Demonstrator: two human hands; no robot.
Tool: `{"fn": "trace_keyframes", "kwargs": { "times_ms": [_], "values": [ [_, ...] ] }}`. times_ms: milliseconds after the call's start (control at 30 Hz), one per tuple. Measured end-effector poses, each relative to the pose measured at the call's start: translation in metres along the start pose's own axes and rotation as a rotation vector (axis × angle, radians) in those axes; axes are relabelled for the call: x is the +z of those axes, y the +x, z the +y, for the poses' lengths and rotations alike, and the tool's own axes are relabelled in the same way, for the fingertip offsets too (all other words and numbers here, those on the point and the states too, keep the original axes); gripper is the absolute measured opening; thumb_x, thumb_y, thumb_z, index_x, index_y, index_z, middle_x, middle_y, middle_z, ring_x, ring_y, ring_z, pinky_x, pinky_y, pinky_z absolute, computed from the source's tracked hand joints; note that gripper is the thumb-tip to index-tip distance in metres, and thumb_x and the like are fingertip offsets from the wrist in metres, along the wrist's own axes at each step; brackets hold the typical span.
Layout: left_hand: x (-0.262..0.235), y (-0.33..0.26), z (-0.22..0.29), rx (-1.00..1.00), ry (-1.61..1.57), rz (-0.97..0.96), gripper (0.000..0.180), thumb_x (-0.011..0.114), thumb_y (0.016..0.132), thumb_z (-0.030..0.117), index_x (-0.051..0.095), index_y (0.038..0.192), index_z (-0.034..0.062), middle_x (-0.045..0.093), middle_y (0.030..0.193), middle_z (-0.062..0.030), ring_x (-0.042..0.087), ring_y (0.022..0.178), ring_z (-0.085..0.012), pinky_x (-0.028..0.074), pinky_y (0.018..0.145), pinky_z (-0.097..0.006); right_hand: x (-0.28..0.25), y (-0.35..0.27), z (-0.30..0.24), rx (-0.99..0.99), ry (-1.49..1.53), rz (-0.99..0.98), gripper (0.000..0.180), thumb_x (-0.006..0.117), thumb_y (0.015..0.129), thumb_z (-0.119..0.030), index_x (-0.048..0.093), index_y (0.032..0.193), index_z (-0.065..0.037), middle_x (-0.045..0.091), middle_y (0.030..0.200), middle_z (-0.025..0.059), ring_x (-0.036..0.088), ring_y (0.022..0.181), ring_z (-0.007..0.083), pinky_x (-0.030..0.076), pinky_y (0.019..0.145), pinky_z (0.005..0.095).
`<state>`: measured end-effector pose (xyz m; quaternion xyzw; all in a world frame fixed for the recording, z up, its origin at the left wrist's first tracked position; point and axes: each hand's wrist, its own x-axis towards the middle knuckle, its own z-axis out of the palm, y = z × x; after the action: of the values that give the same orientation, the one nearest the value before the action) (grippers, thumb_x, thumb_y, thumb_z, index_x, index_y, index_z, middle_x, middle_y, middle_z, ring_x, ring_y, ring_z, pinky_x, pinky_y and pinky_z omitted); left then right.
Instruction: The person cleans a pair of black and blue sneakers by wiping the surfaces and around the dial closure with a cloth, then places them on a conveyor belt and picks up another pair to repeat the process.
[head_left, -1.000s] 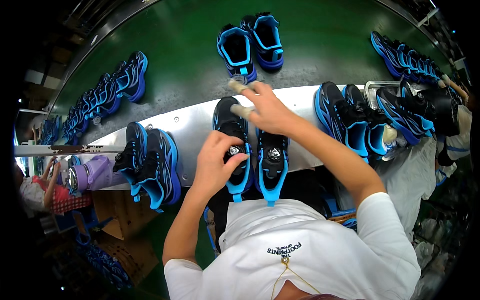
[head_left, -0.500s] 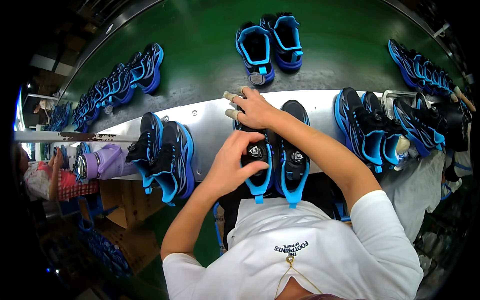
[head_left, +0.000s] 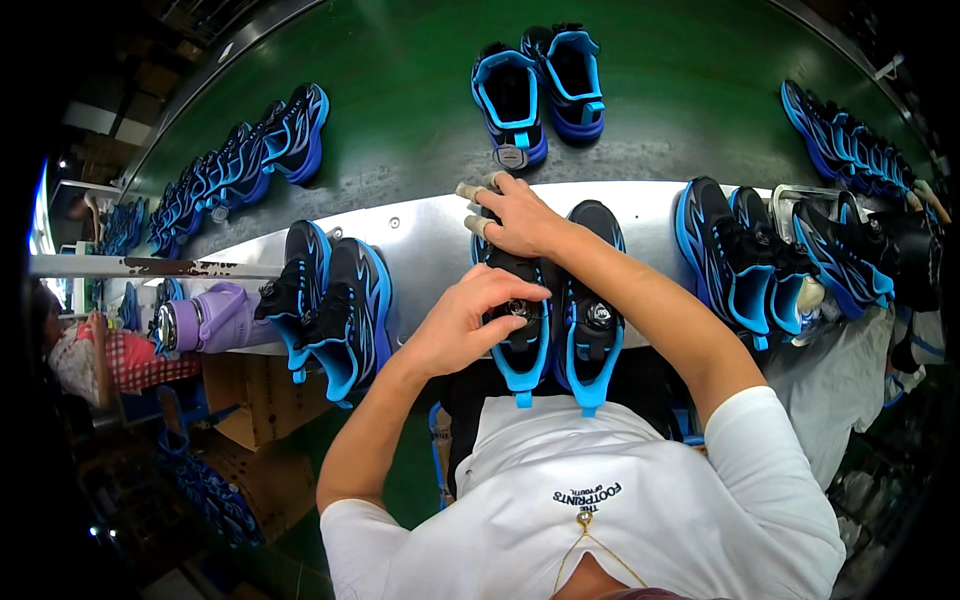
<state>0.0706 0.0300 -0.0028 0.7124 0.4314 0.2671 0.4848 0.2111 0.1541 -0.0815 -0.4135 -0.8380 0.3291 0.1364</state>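
Note:
A pair of black and blue sneakers lies in front of me on the metal edge, heels toward my body. My left hand [head_left: 465,318] is at the left sneaker [head_left: 522,368], thumb and forefinger closed around the round black dial [head_left: 521,309] on its tongue. Across that sneaker's toe lies my right hand [head_left: 520,220], gripping its front, with pale covers on several fingertips. My right forearm passes over the right sneaker [head_left: 597,220], whose dial [head_left: 598,315] shows uncovered. The left sneaker's toe is mostly hidden under my right hand.
Another sneaker pair [head_left: 340,310] stands to the left, beside a lilac bottle [head_left: 215,318]. More sneakers [head_left: 720,255] sit at the right by a metal tray [head_left: 790,205]. On the green surface [head_left: 400,90] beyond stand a far pair [head_left: 508,95] and rows at both sides.
My left thumb and forefinger have drawn closer together around the dial. My right hand stays across the toe, and the whole view has shifted slightly.

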Motion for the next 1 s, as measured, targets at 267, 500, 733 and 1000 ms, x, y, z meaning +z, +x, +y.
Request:
{"fn": "trace_keyframes", "kwargs": {
  "times_ms": [267, 500, 733, 1000],
  "values": [
    [0.034, -0.006, 0.008, -0.140, 0.220, 0.416, 0.035, 0.080, 0.072, 0.016, 0.061, 0.099, 0.0040, 0.061, 0.108, -0.0088, 0.054, 0.100, -0.0239, 0.043, 0.088, -0.035, 0.005, 0.002, 0.007, -0.025, 0.005, 0.050, 0.048, 0.057, 0.093, -0.034, 0.053, 0.137, -0.016, 0.052, 0.122, 0.0201, 0.049, 0.113, 0.0387, 0.040, 0.101, 0.0462],
    [-0.002, 0.004, -0.007, 0.040, 0.050, 0.070, 0.031, 0.079, 0.073, 0.018, 0.064, 0.096, 0.0040, 0.062, 0.108, -0.0076, 0.053, 0.108, -0.0255, 0.042, 0.094, -0.035, 0.010, -0.001, 0.007, -0.066, 0.038, 0.069, 0.045, 0.058, 0.092, -0.032, 0.056, 0.134, -0.016, 0.054, 0.116, 0.0192, 0.051, 0.109, 0.0384, 0.042, 0.098, 0.0454],
    [0.012, 0.004, -0.020, 0.063, 0.029, 0.123, 0.031, 0.078, 0.075, 0.019, 0.064, 0.098, 0.0041, 0.062, 0.110, -0.0080, 0.052, 0.112, -0.0275, 0.040, 0.100, -0.038, 0.005, 0.000, 0.008, -0.049, 0.031, 0.066, 0.043, 0.059, 0.092, -0.031, 0.058, 0.133, -0.016, 0.055, 0.113, 0.0194, 0.052, 0.108, 0.0374, 0.043, 0.096, 0.0449],
    [-0.011, 0.004, -0.016, 0.107, -0.084, -0.051, 0.031, 0.069, 0.082, 0.010, 0.067, 0.112, 0.0054, 0.063, 0.119, -0.0086, 0.054, 0.114, -0.0250, 0.039, 0.104, -0.038, 0.007, 0.001, 0.008, -0.126, 0.097, 0.134, 0.042, 0.060, 0.092, -0.028, 0.059, 0.131, -0.014, 0.056, 0.112, 0.0171, 0.052, 0.110, 0.0347, 0.042, 0.098, 0.0431]
  ]
}}
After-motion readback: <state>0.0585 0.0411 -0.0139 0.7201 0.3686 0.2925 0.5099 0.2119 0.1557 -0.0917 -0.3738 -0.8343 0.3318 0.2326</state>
